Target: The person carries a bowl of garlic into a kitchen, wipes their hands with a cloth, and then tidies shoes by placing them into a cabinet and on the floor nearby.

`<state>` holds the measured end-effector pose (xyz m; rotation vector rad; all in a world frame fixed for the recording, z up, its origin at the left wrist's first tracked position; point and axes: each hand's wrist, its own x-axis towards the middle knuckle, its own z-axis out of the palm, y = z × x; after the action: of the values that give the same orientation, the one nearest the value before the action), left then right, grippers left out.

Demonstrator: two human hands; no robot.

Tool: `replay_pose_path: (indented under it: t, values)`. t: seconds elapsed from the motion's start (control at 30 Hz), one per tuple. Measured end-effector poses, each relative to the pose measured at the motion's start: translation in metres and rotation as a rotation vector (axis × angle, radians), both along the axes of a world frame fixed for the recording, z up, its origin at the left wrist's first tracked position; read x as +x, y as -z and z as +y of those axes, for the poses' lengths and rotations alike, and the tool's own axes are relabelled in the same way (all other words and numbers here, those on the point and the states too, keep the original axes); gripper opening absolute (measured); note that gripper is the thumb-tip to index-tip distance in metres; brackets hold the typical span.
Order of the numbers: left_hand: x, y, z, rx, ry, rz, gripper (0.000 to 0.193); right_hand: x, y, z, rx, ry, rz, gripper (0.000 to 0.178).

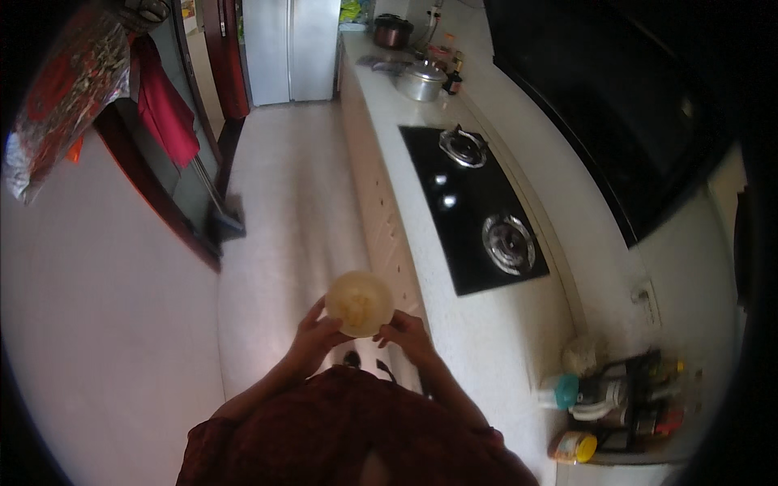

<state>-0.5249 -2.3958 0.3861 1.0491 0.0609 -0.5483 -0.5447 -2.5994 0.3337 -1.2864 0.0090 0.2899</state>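
Observation:
A round, pale cream bowl (335, 293) is held in front of me, above the floor and just left of the counter's edge. Some yellowish pieces (356, 311) lie in its bottom, too blurred to name. My left hand (314, 330) grips the bowl's left side, thumb near the rim. On the right side, my right hand (408, 332) closes on the rim with its fingertips. The undersides of the bowl and some of the fingers are hidden.
Along my right runs a white counter (478, 340) with a black two-burner gas stove (454, 202). A silver lidded pot (421, 81) and a dark red pot (393, 32) stand farther back. Jars and a condiment rack (640, 397) crowd the near right. A broom (227, 220) leans by the left doorway.

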Motion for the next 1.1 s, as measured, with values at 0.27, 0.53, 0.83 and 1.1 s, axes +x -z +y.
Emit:
replay_pose_path:
  t: [0.27,0.53,0.83,1.1]
  values:
    - [0.152,-0.001,0.017,-0.072,-0.184,-0.046,0.058,0.187,-0.01,0.016,0.058,-0.169,-0.022,0.031]
    - [0.349,-0.012,0.055,-0.029,-0.111,-0.039,0.055,0.369,-0.013,0.055,0.117,-0.083,-0.08,0.034]
    - [0.551,-0.037,0.103,-0.017,-0.078,-0.015,0.058,0.573,-0.006,0.111,0.07,0.315,0.091,0.024]
    - [0.71,-0.016,0.113,0.03,-0.122,-0.07,0.058,0.78,0.013,0.108,0.016,0.414,0.088,0.024]
